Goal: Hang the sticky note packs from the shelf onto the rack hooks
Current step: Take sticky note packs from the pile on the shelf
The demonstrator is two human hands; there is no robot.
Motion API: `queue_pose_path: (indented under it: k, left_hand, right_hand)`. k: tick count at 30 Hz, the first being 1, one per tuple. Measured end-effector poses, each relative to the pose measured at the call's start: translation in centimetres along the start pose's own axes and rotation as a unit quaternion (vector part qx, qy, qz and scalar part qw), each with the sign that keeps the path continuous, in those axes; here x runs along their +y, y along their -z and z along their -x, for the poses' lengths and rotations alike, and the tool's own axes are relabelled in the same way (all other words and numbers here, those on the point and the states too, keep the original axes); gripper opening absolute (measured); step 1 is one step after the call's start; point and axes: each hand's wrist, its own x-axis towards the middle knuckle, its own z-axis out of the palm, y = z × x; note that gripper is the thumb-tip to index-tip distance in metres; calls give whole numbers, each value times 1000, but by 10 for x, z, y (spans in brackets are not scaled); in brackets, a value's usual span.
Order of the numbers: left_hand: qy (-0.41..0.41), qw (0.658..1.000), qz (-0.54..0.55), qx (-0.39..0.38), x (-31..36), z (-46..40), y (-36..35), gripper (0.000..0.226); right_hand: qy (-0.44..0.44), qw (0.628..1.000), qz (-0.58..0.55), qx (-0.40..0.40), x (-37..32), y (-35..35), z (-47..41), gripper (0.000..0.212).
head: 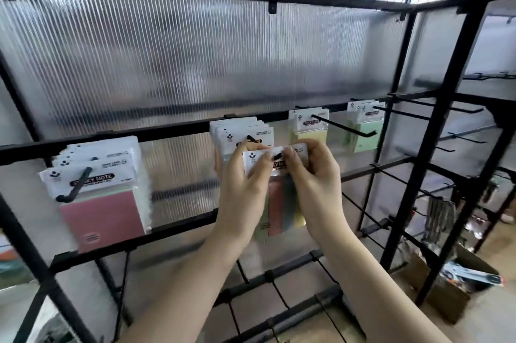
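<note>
Both hands hold one sticky note pack (280,204) by its white header card, in front of the middle hook (252,138) of the black rack. My left hand (244,175) pinches the card's left side and my right hand (312,169) pinches its right side. The pack's pink, blue and yellow strips hang below, between my wrists. Behind it, several packs (240,130) hang on that same hook. A stack with a pink front pack (103,203) hangs on the left hook (75,186).
Yellow packs (310,125) and green packs (364,130) hang on hooks further right. Long bare hooks (346,126) stick out toward me at right. A ribbed translucent panel (195,58) backs the rack. A cardboard box (458,287) with goods sits on the floor at lower right.
</note>
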Motion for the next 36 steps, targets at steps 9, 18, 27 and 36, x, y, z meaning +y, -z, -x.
queue_pose_path:
  k: [9,18,27,36]
  left_hand:
    - [-80,978,-147,125,-33,-4,6,56]
    - [-35,967,-194,161,-56,-22,14,75]
    - [50,972,-182,139,-67,-15,18,61]
    - [154,937,-289,124,-82,54,48,31]
  right_hand:
    - [-24,998,-50,-28,29,-10,-16,26]
    - [-106,991,-12,-85,60,-9,-32,60]
    - [-160,980,-21,-116,77,-12,-31,30]
    - [-270,928,112,-231,126,-1,21,32]
